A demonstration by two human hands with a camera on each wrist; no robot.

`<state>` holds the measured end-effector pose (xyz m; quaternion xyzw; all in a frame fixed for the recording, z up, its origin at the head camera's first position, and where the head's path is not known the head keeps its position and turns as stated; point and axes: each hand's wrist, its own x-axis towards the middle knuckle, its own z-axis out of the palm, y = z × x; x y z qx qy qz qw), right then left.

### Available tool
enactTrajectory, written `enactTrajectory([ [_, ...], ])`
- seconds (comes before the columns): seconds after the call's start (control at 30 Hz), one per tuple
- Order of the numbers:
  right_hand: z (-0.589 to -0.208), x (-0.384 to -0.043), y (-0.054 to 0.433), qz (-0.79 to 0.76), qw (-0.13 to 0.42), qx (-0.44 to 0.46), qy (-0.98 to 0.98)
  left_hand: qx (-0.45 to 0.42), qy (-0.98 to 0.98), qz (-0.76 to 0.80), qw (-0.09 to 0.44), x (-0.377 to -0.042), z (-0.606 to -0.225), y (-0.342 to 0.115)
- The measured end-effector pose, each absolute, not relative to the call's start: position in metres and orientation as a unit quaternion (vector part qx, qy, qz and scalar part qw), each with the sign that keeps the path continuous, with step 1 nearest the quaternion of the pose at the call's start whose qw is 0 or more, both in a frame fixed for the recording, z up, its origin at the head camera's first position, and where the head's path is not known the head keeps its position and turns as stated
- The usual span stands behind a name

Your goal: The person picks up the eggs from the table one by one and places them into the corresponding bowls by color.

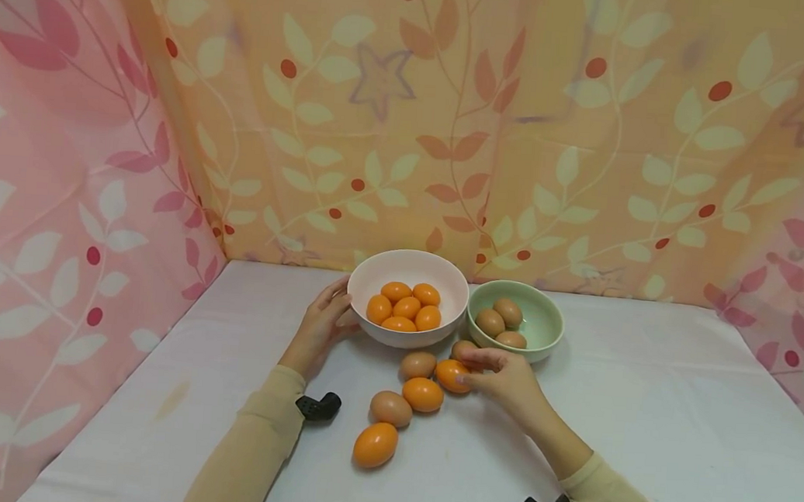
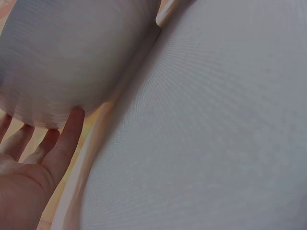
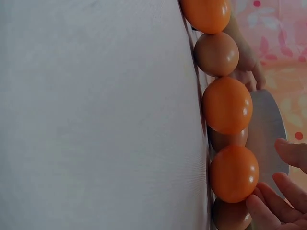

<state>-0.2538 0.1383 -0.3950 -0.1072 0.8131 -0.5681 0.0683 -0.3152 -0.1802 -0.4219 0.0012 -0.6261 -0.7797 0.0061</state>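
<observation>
A pink-white bowl (image 1: 406,338) holds several orange eggs (image 1: 407,307). Against its left side rest the extended fingers of my left hand (image 1: 321,327); the left wrist view shows them touching the outside of the bowl (image 2: 72,57). My right hand (image 1: 513,385) reaches over the table, fingers spread around an orange egg (image 1: 452,376) near the bowls. In the right wrist view, fingertips come right up to that orange egg (image 3: 234,174), with the thumb apart from it. Partly hidden behind this hand is a brown egg (image 1: 462,349).
Touching the larger bowl on its right, a light green bowl (image 1: 544,323) contains 3 brown eggs (image 1: 508,313). A row of brown eggs (image 1: 391,408) and orange eggs (image 1: 376,445) runs toward the front on the white tablecloth (image 1: 678,410). A patterned curtain (image 1: 452,130) stands behind.
</observation>
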Motion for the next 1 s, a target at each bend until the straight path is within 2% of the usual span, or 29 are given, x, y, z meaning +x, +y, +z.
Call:
enactTrajectory([
  [0.53, -0.398, -0.255, 0.127, -0.480, 0.075, -0.139, 0.863, 0.002, -0.625, -0.780, 0.004, -0.317, -0.424, -0.182],
  [1.0, -0.399, -0.256, 0.116, -0.477, 0.086, -0.118, 0.867, 0.001, -0.626, -0.780, 0.008, -0.317, -0.425, -0.181],
])
